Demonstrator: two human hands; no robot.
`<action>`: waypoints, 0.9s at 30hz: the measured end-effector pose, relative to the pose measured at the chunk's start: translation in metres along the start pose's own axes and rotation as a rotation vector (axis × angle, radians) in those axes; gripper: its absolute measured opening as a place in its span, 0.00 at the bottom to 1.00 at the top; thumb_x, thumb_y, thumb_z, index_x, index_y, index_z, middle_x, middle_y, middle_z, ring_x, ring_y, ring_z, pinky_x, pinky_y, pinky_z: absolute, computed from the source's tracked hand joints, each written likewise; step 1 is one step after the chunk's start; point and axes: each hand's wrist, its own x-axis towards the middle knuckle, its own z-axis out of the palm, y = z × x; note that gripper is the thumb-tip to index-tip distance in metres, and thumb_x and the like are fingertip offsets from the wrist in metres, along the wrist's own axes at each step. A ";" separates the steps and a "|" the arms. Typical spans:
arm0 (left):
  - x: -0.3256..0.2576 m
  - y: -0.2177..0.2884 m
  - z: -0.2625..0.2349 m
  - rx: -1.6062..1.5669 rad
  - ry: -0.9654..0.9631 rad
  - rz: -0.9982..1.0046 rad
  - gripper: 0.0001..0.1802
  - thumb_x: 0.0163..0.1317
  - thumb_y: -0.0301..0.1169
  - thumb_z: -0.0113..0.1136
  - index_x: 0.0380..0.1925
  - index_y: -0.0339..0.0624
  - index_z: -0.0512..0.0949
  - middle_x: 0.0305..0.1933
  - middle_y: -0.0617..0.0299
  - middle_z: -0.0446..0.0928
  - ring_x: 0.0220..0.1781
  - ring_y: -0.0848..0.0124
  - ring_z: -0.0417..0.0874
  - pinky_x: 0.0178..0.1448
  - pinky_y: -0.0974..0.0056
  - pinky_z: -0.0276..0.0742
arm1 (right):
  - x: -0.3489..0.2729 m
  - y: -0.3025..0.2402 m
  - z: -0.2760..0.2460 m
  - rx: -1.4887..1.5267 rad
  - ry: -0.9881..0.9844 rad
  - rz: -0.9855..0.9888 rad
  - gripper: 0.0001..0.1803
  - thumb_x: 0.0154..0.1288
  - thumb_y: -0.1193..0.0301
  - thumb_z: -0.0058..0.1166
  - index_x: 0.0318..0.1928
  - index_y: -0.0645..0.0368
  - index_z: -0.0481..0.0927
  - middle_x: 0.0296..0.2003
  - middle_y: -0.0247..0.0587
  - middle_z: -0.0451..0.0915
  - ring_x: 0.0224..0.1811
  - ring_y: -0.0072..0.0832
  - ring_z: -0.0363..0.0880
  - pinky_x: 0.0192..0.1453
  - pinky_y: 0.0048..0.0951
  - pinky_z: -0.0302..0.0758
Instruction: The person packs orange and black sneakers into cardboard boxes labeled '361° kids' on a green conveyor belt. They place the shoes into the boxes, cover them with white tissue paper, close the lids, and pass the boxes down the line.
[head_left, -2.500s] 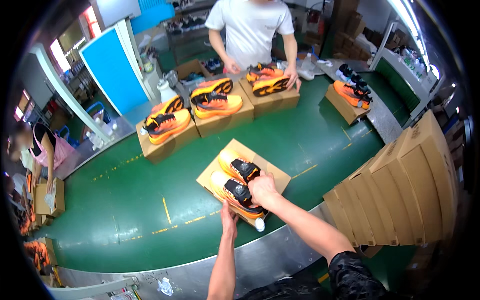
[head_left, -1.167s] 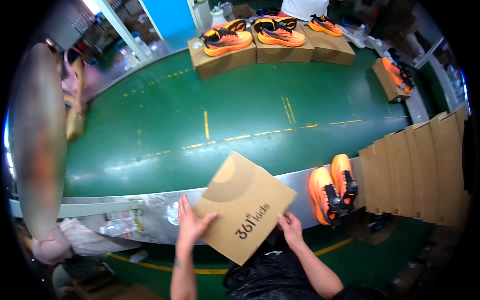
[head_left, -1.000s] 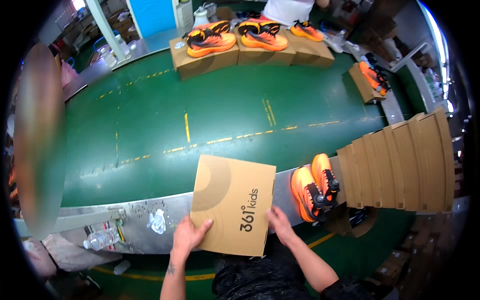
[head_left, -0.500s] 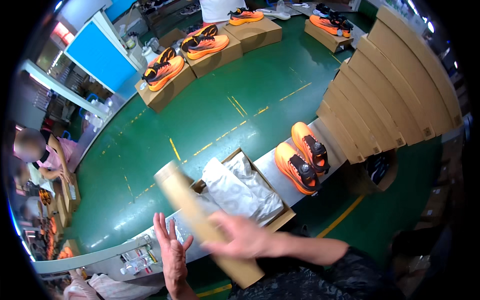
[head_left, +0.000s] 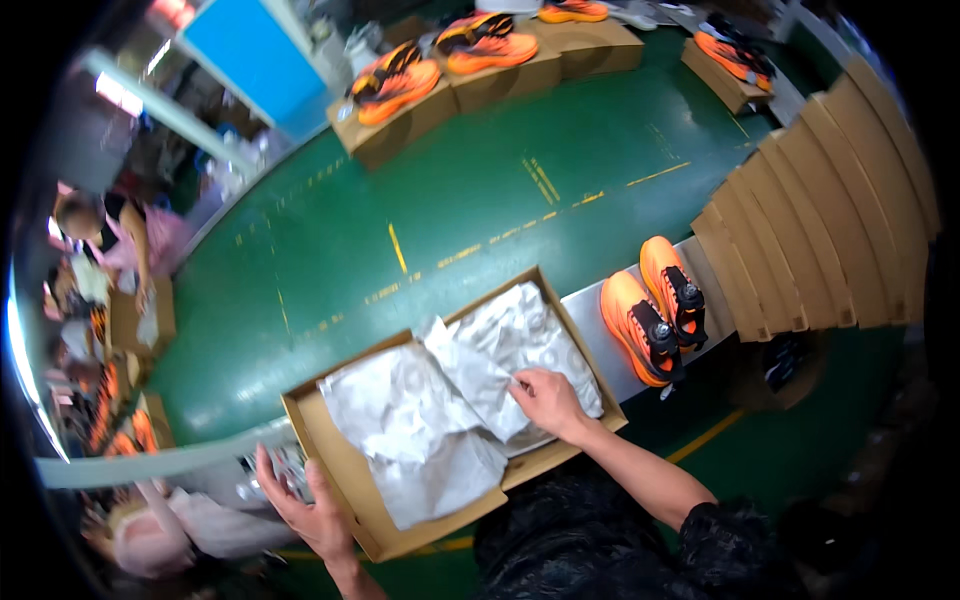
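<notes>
An open brown cardboard shoebox (head_left: 340, 455) lies in front of me, its lid side folded out flat to the left. White tissue paper (head_left: 410, 430) covers both halves. My right hand (head_left: 550, 402) is closed, pinching the edge of the tissue paper over the right half. My left hand (head_left: 312, 515) is open, fingers spread, beside the box's lower left edge; it holds nothing. Whatever lies under the paper is hidden. Just right of the box, a pair of orange running shoes (head_left: 640, 330) with black collars sits on the grey metal ledge (head_left: 590, 305).
Stacked brown boxes (head_left: 800, 220) lean in a row at the right. Across the green belt (head_left: 470, 190), more orange shoes (head_left: 400, 88) rest on cardboard boxes (head_left: 400, 130). A person in pink (head_left: 150, 235) works at the far left; another person's sleeve (head_left: 220, 530) shows at lower left.
The cardboard lid, earlier gripped upright by my right hand, now lies open on the left. My right hand has moved onto the tissue paper. My left hand has shifted left and down.
</notes>
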 end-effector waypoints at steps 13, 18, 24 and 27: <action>-0.034 -0.005 0.062 0.283 -0.413 0.153 0.35 0.53 0.36 0.66 0.61 0.35 0.67 0.73 0.41 0.53 0.73 0.45 0.55 0.71 0.40 0.48 | -0.019 0.094 -0.192 0.145 0.801 0.341 0.19 0.65 0.66 0.58 0.51 0.66 0.76 0.39 0.44 0.80 0.38 0.26 0.79 0.44 0.28 0.77; -0.085 0.121 0.139 -0.262 -0.786 0.503 0.36 0.54 0.31 0.68 0.62 0.32 0.63 0.67 0.37 0.60 0.67 0.43 0.64 0.68 0.52 0.63 | -0.063 0.127 -0.199 -0.149 0.812 0.268 0.34 0.61 0.64 0.62 0.63 0.67 0.65 0.59 0.59 0.68 0.55 0.45 0.74 0.61 0.39 0.72; -0.112 0.183 0.199 -0.312 -0.770 0.412 0.44 0.51 0.33 0.71 0.64 0.29 0.59 0.68 0.37 0.59 0.70 0.47 0.62 0.72 0.51 0.56 | 0.010 0.152 -0.194 -0.270 0.435 0.490 0.41 0.54 0.60 0.62 0.64 0.64 0.62 0.55 0.60 0.71 0.56 0.55 0.72 0.61 0.47 0.71; -0.111 0.182 0.189 0.006 -0.351 0.285 0.47 0.51 0.32 0.72 0.65 0.29 0.54 0.65 0.36 0.60 0.68 0.49 0.65 0.71 0.52 0.61 | 0.005 0.169 -0.203 -0.190 0.502 0.416 0.35 0.52 0.64 0.64 0.60 0.60 0.68 0.51 0.55 0.77 0.52 0.53 0.77 0.56 0.46 0.75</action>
